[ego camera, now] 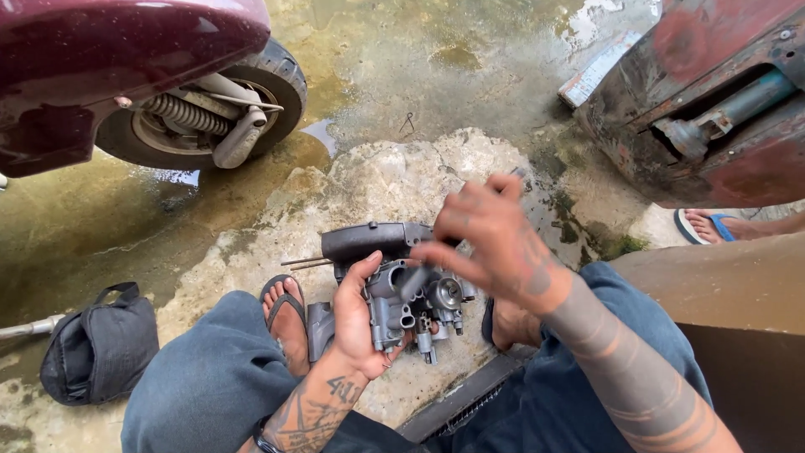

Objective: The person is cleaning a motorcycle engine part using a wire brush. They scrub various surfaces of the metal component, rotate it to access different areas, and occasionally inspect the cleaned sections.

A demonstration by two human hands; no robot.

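Left hand (pixel 356 323) grips a grey metal carburetor (pixel 419 306) from its left side, fingers wrapped on the body, thumb up along it. Carb sits low between the knees, over the pale rock slab (pixel 394 180). Right hand (pixel 490 239) hovers over the carb top, fingers half curled and blurred; can't tell if it pinches anything. It blocks the carb's upper right.

Both knees in blue jeans frame the work. Two feet in dark sandals: left one (pixel 287 323) just beside the carb, right one (pixel 507 327) mostly hidden under the right forearm. Dark plastic intake duct (pixel 373 239) lies just behind the carb, touching or nearly so; thin rod (pixel 306 262) sticks out to its left.

One black cloth bag (pixel 101 348) on the wet ground, left, well apart. One maroon scooter (pixel 126 59) far left, rear wheel (pixel 210 109) and one spring shock visible. One rusty red body shell (pixel 713 109) far right. Another person's foot in a blue flip-flop (pixel 713 225) below it.
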